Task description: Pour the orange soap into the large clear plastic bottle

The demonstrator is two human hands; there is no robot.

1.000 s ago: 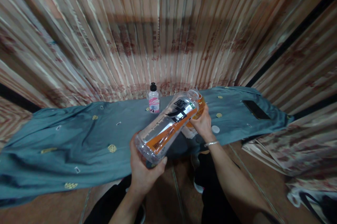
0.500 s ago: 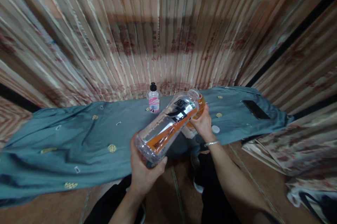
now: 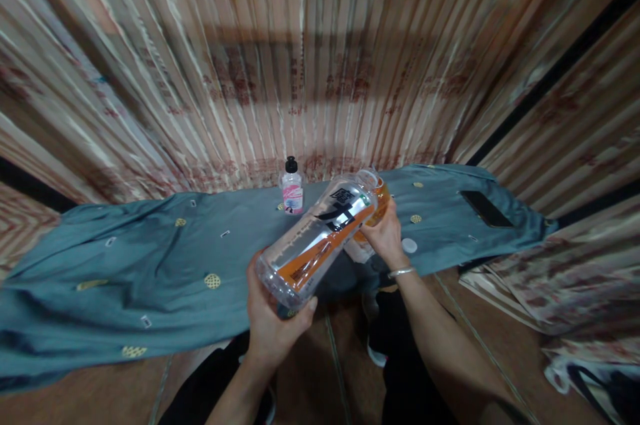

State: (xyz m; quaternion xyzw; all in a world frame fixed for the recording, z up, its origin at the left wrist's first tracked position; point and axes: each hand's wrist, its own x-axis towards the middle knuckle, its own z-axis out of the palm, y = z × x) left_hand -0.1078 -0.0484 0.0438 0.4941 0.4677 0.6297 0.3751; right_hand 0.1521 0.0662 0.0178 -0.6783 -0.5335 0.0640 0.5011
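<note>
My left hand is wrapped around the base of a large clear plastic bottle with a silver and orange label. The bottle lies tilted, its base low and towards me, its neck higher at the right. At that neck, my right hand is closed around a clear container of amber liquid. The bottle hides most of this container, so I cannot tell whether the two mouths touch. A small bottle with a black cap and pink label stands upright behind. On the cloth beside my right wrist is a round white cap.
A blue-green patterned cloth covers the long, low surface before me. Towards its right end lies a dark phone. Pleated curtains hang behind and at both sides. White bags are on the tiled floor at lower right.
</note>
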